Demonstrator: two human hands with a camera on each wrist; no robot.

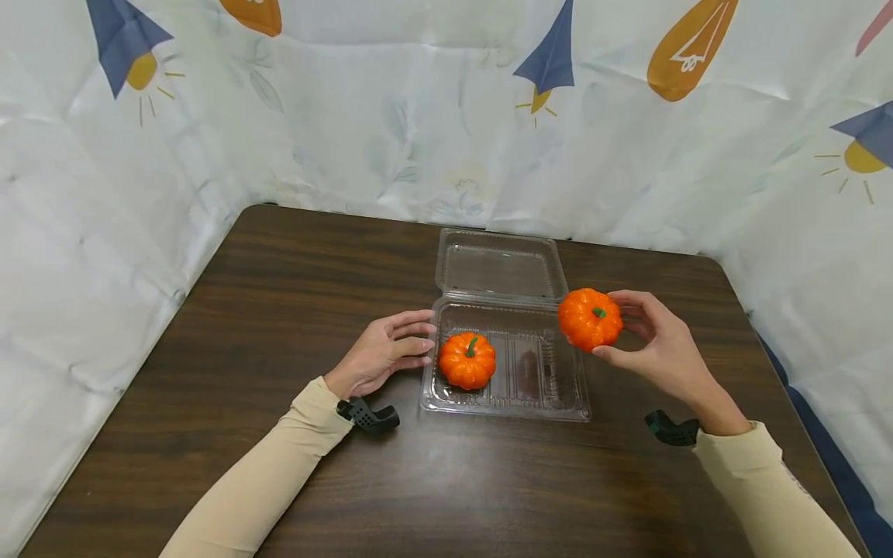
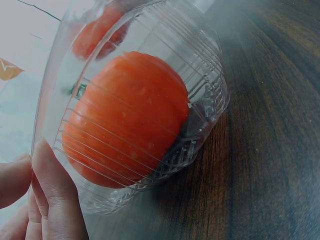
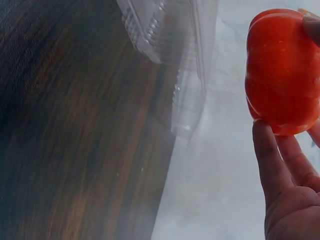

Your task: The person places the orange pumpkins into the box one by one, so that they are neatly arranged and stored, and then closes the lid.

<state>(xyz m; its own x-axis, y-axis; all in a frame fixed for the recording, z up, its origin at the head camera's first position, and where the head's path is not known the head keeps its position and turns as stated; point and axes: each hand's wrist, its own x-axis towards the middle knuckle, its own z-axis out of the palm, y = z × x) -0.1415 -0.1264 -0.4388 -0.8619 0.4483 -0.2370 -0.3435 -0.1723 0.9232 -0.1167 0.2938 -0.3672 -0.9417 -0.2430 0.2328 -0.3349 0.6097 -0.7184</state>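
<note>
A small orange pumpkin (image 1: pixel 590 320) with a green stem is held by my right hand (image 1: pixel 659 341), thumb and fingertips around its side, above the right edge of a clear plastic clamshell container (image 1: pixel 516 411). A second pumpkin (image 1: pixel 467 361) sits inside the left part of the tray, seen through the ribbed wall in the left wrist view. At the container's left side, my left hand (image 1: pixel 380 353) pinches the rim between thumb and fingers. In the right wrist view, fingertips support the raised pumpkin (image 3: pixel 282 72) from below, apart from the container.
The container's lid (image 1: pixel 498 267) lies folded back, away from me. Dark wood-grain tabletop (image 1: pixel 279 310) extends around the container. A white patterned cloth (image 1: pixel 391 116) hangs behind the table's far edge and along its sides.
</note>
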